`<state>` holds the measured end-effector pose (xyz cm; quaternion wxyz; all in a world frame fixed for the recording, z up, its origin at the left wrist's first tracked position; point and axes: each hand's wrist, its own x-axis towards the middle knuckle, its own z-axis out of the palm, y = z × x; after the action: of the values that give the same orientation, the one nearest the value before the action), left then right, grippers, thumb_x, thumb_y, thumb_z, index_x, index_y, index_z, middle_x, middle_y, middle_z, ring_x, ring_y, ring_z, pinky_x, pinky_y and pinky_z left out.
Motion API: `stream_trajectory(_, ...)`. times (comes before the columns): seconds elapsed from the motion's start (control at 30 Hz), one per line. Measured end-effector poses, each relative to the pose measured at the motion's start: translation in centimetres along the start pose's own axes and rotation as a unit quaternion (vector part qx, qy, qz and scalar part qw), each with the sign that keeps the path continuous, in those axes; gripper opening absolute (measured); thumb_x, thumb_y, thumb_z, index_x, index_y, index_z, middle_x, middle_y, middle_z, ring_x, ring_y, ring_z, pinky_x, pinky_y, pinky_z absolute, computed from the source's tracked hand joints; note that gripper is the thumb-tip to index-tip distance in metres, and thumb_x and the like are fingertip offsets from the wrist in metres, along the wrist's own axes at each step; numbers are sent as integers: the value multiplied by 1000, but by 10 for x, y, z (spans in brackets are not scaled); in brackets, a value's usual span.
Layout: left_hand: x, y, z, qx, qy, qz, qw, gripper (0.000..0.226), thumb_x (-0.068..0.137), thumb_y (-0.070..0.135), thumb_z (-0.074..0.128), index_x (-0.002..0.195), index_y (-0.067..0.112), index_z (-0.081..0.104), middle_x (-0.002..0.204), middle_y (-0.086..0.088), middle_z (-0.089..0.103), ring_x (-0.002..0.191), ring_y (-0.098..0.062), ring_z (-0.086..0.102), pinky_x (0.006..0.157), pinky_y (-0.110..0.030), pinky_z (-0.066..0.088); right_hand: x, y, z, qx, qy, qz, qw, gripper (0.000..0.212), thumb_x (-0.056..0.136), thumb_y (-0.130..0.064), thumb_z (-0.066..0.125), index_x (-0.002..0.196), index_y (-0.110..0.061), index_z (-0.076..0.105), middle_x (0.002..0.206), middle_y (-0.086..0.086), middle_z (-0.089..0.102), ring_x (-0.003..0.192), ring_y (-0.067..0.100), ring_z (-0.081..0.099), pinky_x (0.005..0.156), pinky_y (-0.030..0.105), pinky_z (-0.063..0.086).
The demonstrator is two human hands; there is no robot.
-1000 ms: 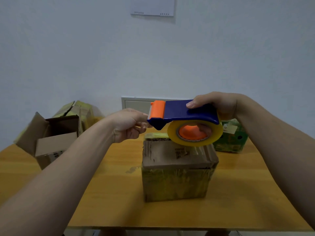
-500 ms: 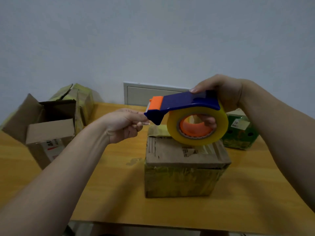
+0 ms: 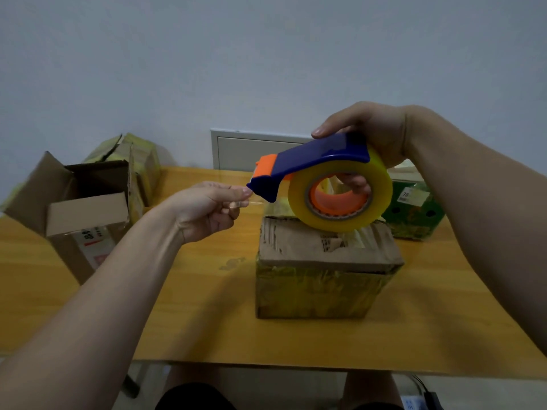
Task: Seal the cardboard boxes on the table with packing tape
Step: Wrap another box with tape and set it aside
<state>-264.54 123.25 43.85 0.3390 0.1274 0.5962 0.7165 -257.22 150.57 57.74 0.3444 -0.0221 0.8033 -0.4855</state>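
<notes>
A closed cardboard box (image 3: pixel 324 270), its sides wrapped in yellowish tape, stands in the middle of the wooden table (image 3: pixel 207 315). Above its far edge my right hand (image 3: pixel 373 134) holds a blue and orange tape dispenser (image 3: pixel 310 164) loaded with a yellowish tape roll (image 3: pixel 340 196); the fingers pass through the roll's orange core. My left hand (image 3: pixel 207 208) pinches the clear tape end (image 3: pixel 248 202) right at the dispenser's blue nose, left of the box.
An open cardboard box (image 3: pixel 83 214) lies tilted at the table's left, with a yellow-taped box (image 3: pixel 136 161) behind it. A green box (image 3: pixel 414 214) sits at the far right. A white panel (image 3: pixel 251 149) is on the wall behind. My legs show below the table's near edge.
The camera has tilted down, so table and boxes sit lower and closer. The dispenser has tipped nose-down and shifted right over the box. My left hand still pinches at the nose.
</notes>
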Motion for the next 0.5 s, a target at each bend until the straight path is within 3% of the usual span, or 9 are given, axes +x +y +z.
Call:
stream_trajectory(0.13,-3,6,-6,-2,10,4,1000,12,78,16,75,79,9,65,62,1,60,51,-3,47,38,-12,32,-13,-10,-7,-24,7,-4,1000,79,65,-56,86,119,-1,69,75,18,68,60,30,67,61,37,59)
stream_trajectory(0.3,-5,19,-3,-7,-6,23,1000,12,80,17,75,69,12,73,61,3,58,52,-2,46,39,-11,32,-30,-18,-14,-39,-9,-43,998,71,79,-55,76,124,-2,65,71,14,67,58,26,65,60,36,57)
stream_trajectory(0.4,-2,18,2,14,-8,23,1000,11,78,18,78,68,15,76,64,3,63,51,-2,46,39,-12,34,-33,-11,-12,-35,-2,-36,999,61,79,-54,77,114,-5,70,69,11,66,56,24,63,58,35,55)
stream_trajectory(0.5,6,8,9,48,5,9,999,10,74,18,80,78,11,73,65,2,62,51,-3,44,38,-13,33,-28,12,-3,-43,24,-1,999,56,75,-52,82,105,-6,74,66,12,66,54,24,63,56,32,55)
